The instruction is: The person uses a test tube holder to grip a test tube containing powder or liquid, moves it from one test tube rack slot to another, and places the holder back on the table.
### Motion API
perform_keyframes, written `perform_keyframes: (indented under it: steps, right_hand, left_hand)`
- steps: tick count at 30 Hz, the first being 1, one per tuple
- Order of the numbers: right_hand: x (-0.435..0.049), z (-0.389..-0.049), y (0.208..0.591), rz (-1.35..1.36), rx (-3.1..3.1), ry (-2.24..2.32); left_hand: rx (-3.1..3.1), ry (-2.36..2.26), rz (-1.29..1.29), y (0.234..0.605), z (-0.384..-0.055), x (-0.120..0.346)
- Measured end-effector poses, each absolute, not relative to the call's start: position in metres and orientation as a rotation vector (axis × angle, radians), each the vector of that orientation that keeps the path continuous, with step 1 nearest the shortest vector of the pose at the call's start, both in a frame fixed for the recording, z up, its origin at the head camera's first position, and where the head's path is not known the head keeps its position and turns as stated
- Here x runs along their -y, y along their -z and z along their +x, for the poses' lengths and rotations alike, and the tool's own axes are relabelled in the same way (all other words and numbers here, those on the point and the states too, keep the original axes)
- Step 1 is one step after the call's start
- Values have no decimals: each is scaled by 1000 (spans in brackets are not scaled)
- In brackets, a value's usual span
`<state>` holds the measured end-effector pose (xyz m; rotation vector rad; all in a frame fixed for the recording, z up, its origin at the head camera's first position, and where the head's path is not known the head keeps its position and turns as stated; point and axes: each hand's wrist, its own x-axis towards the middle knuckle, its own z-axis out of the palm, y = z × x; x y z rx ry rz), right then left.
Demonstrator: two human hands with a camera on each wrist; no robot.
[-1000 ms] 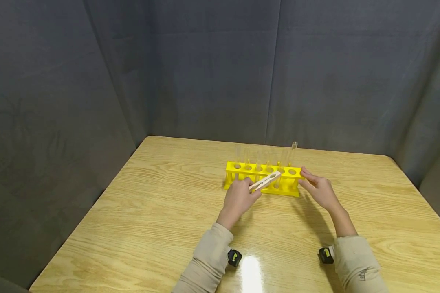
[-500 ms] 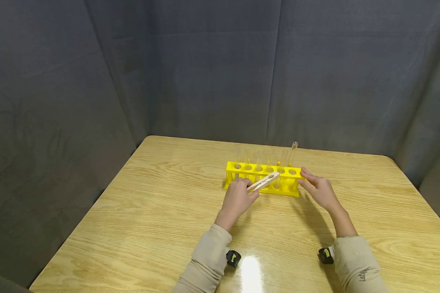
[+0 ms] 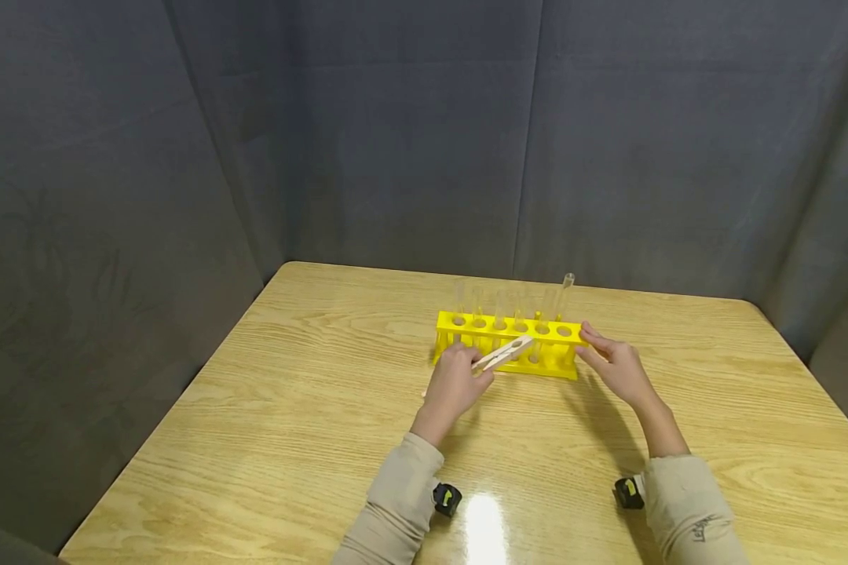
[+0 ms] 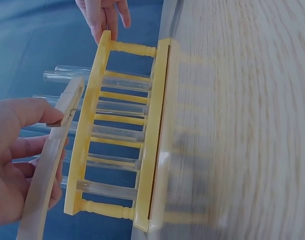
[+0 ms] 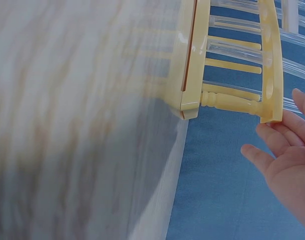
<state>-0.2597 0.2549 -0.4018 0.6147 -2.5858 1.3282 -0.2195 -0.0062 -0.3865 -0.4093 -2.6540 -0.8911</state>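
Note:
My left hand [image 3: 455,380] pinches a wooden test tube holder [image 4: 60,130] with a metal spring, thumb on its near side. The holder slants up to the right, its tip overlapping the front of a yellow test tube rack [image 3: 505,370] in the head view; no tube shows between its jaws. Several clear glass test tubes [image 4: 107,190] stand in the rack's holes. Near the right end, a taller-standing test tube [image 3: 568,284] leans behind the top bar. My right hand [image 3: 618,369] touches the right end of that bar with its fingertips, fingers extended.
The rack stands on a wood-grain table [image 3: 311,408] towards its back edge. Dark grey curtains [image 3: 410,157] hang behind the table and along its sides. Short yellow pegs [image 3: 538,315] stick up behind the top bar.
My left hand has drawn slightly left and towards me, taking the wooden test tube holder along. The right hand and the rack have stayed in place.

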Motion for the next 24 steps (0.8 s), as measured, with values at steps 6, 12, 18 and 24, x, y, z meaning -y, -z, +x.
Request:
perform_keyframes:
  steps: [6,12,18,24]
  right_hand:
    - [-256,-260,403,611,2599,-1336]
    - [-256,-260,402,606,2609,-1331]
    - [-256,-260,401,596,2613,-1336]
    - [-255,-260,401,586,2613,-1334]
  left_hand:
    - [2692,913,-415,388,-220,11]
    - [2705,913,-423,389,-221,14]
    - [2715,852,-443,391,-222,16]
    - [2731,821,-474,392,-222,19]
